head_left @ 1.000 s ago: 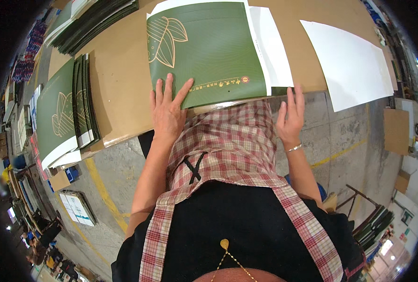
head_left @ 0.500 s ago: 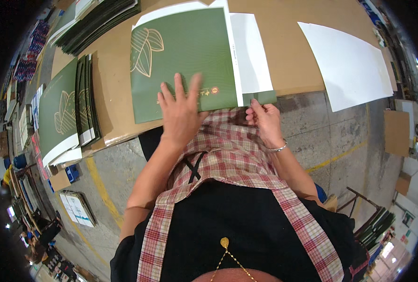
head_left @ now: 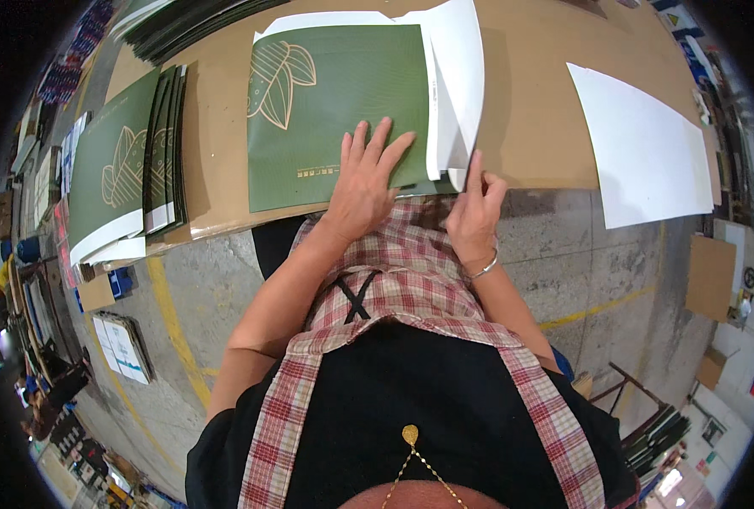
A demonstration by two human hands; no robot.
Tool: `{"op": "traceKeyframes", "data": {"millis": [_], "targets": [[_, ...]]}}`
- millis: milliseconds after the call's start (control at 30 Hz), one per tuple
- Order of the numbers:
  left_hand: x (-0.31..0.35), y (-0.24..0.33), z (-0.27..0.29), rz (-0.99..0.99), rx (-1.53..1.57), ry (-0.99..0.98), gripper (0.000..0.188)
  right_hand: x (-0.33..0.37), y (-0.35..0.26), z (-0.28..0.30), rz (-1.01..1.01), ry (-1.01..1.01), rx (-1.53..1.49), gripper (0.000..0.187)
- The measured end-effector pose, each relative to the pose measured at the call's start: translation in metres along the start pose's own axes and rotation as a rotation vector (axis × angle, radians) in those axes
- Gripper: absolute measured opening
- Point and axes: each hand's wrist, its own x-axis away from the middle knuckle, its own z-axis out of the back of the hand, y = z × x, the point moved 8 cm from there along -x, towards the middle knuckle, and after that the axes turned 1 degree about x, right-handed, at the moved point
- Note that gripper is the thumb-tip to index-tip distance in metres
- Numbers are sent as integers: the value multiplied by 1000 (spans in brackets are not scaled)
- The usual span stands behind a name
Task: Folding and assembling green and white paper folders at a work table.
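Observation:
A dark green printed sheet [head_left: 335, 93] with a gold leaf pattern and white borders lies on the cardboard-brown table in front of me. My left hand [head_left: 367, 182] rests on its lower right part, fingers spread and holding nothing. Along the sheet's right side a white-faced flap [head_left: 466, 68] is raised and curls toward the green panel. My right hand [head_left: 476, 210] has the flap's lower corner at its fingertips, with the index finger stretched along the outer edge and the other fingers curled. The thumb is partly hidden.
To the left stands a small pile of folded green sheets [head_left: 114, 161]. A larger stack [head_left: 190, 30] of dark-edged sheets lies at the back left. On the right a white sheet [head_left: 644, 144] overhangs the near table edge [head_left: 547, 187].
The right flap, flat before, has been lifted and bent inward at my right hand. My left hand has slid right over the green panel.

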Motion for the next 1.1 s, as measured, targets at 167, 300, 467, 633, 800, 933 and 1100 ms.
{"op": "traceKeyframes", "data": {"millis": [167,300,467,633,800,933,1100], "targets": [[-1,-2,-1,-95,-134,15,87,-9,-12,-11,220,-105,94,77],[-1,-6,-8,-75,-215,41,80,-14,-10,-14,303,-140,99,74],[0,-12,-10,-43,-249,31,73,-12,-12,-17,378,-130,25,73],[3,-16,-16,-28,-287,-1,71,-12,-9,-16,439,-93,21,64],[4,-15,-19,-23,-363,-65,73,-16,-16,-13,475,-84,34,58],[3,-12,-18,-47,-397,-58,72,-18,-18,-10,491,-63,54,53],[3,-10,-16,-75,-454,-95,68,-19,-19,-10,512,-68,71,50]]}}
